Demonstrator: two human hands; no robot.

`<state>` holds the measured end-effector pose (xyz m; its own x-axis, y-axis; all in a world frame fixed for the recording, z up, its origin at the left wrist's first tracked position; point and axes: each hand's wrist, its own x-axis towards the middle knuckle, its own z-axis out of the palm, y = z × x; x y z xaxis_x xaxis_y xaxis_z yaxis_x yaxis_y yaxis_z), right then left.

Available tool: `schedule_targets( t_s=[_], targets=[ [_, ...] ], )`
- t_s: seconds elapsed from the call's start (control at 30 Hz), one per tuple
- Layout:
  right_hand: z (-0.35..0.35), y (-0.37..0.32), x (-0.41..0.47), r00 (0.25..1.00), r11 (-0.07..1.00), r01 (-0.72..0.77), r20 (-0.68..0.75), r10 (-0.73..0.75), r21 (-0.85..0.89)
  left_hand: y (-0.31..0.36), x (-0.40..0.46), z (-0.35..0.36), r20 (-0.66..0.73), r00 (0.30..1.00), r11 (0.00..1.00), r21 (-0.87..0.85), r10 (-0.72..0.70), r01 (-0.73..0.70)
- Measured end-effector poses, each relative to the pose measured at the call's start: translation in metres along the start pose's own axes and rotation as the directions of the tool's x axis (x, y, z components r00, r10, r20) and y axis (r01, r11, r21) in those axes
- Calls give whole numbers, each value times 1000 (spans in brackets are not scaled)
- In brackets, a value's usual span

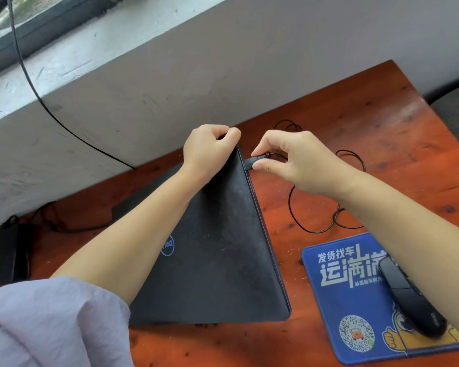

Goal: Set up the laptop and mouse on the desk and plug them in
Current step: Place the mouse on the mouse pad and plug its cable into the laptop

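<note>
We are working at the desk [355, 123], where the closed laptop [212, 247] is lying in the middle. To the laptop's right, the mouse pad [342, 300] is carrying the mouse [411, 298]. Our left hand [210, 149] is gripping the laptop's far corner. Our right hand [297, 160] is pinching the plug [252, 161] against the laptop's right edge.
</note>
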<state>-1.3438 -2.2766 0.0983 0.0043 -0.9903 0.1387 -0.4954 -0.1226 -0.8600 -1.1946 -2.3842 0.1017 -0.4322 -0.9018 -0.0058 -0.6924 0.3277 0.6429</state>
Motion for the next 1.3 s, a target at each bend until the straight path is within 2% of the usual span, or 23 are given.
schedule_targets(
  t_s=[0.13,0.23,0.27,0.33,0.37,0.4,0.43,0.47,0.5,0.53,0.87,0.97,1.03,1.13,1.3],
  targets=[
    [6,11,2,999,999,-38,-15,39,22,-7,7,9,-10,999,998,48,-35,36],
    [8,21,4,997,986,-72,12,75,-153,-16,15,25,4,998,984,170,-61,59],
    [10,22,1,996,977,-92,-33,87,-194,-20,18,33,27,997,975,212,-67,60],
    [16,20,-12,968,979,-155,-220,123,-136,-28,25,48,87,993,960,276,-80,53],
    [21,21,-22,949,971,-209,-262,174,-115,-32,27,54,110,990,954,296,-91,55],
    [28,23,-34,942,946,-294,-207,263,-134,-37,30,60,128,986,949,310,-104,60],
    [38,25,-45,923,897,-385,-70,379,-217,-41,32,65,140,984,945,319,-114,64],
    [50,28,-56,865,838,-447,89,494,-313,-44,34,70,149,981,943,325,-122,67],
    [62,31,-64,795,789,-484,187,577,-378,-47,36,73,154,980,942,328,-127,71],
    [71,33,-70,755,762,-506,219,617,-404,-49,37,76,155,979,941,331,-131,74],
    [87,54,-70,765,729,-516,140,628,-450,-54,27,101,77,984,924,363,-158,120],
    [84,51,-69,744,716,-540,147,652,-443,-48,18,93,87,985,951,287,-147,116],
    [81,46,-70,701,697,-609,153,696,-378,-48,7,79,120,982,956,273,-146,109],
    [72,39,-76,637,649,-754,129,760,-102,-57,-21,56,177,974,952,295,-141,85],
    [39,20,-110,627,635,-765,-97,773,105,-68,-79,25,215,971,967,248,-107,52]
  ],
)
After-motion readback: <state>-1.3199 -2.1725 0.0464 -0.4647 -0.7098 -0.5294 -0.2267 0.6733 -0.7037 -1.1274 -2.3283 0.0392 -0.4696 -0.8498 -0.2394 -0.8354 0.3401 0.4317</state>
